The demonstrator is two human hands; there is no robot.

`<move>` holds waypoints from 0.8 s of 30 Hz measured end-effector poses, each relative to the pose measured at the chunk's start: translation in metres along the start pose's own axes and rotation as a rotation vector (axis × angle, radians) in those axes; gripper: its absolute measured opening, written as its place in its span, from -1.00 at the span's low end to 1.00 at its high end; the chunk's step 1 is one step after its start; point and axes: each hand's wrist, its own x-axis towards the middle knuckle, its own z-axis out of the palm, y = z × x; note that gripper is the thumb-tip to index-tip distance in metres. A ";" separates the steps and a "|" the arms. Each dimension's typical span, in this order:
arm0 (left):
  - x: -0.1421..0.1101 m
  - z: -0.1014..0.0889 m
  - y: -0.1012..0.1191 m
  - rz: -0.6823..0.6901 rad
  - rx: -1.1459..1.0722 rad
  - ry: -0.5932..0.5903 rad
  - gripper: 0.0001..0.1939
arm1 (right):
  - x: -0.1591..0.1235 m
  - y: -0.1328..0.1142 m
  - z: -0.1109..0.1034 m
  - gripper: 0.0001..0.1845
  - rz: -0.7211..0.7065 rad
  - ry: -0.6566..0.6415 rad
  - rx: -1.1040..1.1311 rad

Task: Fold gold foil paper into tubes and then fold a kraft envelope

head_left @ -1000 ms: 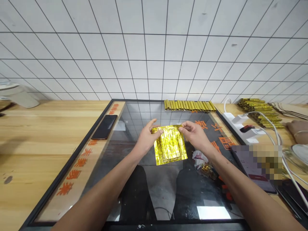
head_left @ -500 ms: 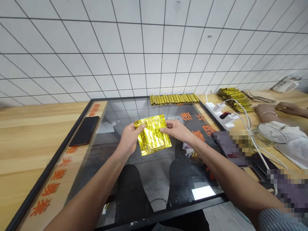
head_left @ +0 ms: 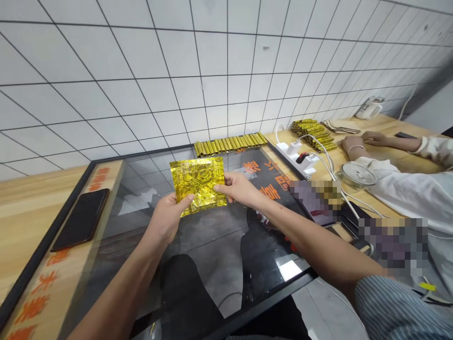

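The crinkled, embossed square gold foil packet (head_left: 197,186) was held up above the glass tabletop (head_left: 208,236). The left hand (head_left: 169,218) gripped its lower edge between thumb and fingers, with the packet at 1 o'clock; the right hand (head_left: 238,188) pinched its right edge, with the packet at 9 o'clock. Shiny gold tubes (head_left: 230,143) lay in a row at 12 o'clock, a black phone (head_left: 79,219) at 9 o'clock, and a co-worker's hand (head_left: 375,138) rested at 2 o'clock
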 end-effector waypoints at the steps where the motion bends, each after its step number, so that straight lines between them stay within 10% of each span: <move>1: 0.001 -0.001 -0.001 0.007 -0.008 0.007 -0.42 | -0.001 0.000 0.001 -0.48 0.017 -0.015 -0.003; 24: -0.007 0.007 0.013 0.089 0.079 0.029 -0.61 | -0.007 -0.004 -0.005 -0.54 -0.001 0.057 -0.088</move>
